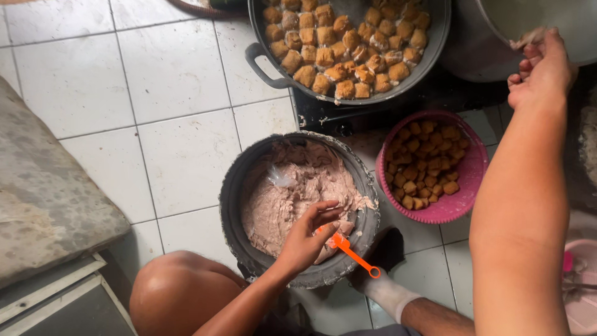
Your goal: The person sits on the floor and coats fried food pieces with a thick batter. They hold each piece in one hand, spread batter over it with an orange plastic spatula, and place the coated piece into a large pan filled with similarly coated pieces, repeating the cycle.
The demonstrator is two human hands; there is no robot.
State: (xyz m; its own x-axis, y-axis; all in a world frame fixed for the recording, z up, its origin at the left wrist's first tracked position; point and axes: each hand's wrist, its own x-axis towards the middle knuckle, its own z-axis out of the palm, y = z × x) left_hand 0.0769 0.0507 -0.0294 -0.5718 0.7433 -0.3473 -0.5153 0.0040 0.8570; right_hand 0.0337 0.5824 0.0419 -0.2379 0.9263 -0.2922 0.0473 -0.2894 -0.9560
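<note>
Left hand [309, 235] grips an orange spoon [351, 252] low-centre over the paste bowl [233, 199], handle pointing lower right, while right hand [540, 71] pinches something unclear upper right.

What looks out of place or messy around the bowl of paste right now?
Little stands out. A scrap of clear plastic lies half-buried in the pinkish paste, odd among food. The dark bowl is smeared along its rim. The left hand holds an orange spoon; the right hand reaches the big pot. Nothing spilled on the tiles.

Orange spoon [352, 252]; pinkish-grey paste [292, 193] in a dark grey bowl [231, 199]; golden-brown fried cubes [424, 163] in a pink colander [463, 205]; white floor tiles [174, 74] with grey grout; white sock [387, 292]
</note>
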